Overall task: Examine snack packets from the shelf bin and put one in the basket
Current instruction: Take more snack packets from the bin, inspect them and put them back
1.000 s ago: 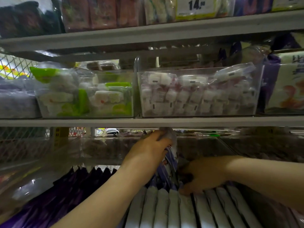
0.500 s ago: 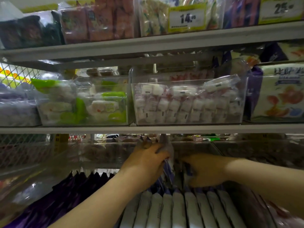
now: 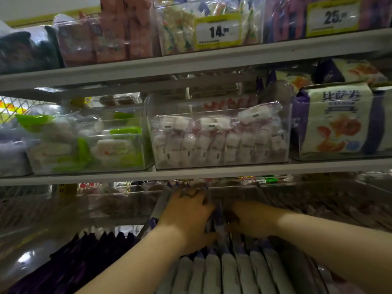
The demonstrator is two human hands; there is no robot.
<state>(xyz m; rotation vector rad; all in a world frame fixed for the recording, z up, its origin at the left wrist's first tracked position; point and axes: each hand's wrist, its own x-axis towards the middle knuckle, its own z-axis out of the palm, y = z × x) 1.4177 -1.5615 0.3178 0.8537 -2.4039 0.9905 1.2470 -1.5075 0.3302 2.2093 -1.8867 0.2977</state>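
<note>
Grey shelf carries clear snack bins.

On the top shelf, fixed to the bin fronts, two yellow-edged tags with white centres. Left price tag: bold black "14." with small raised digits after it, too blurred to be sure of, and a line of tiny print underneath, illegible. Right price tag: bold black "25." with small raised digits, likewise not legible. One shelf down at the far right, on the white-and-purple packet: large dark Chinese characters "比萨卷" across the top, then smaller lines beneath, unreadable. Print on the snack packets in the lower bin too dark and blurred to read.
</note>
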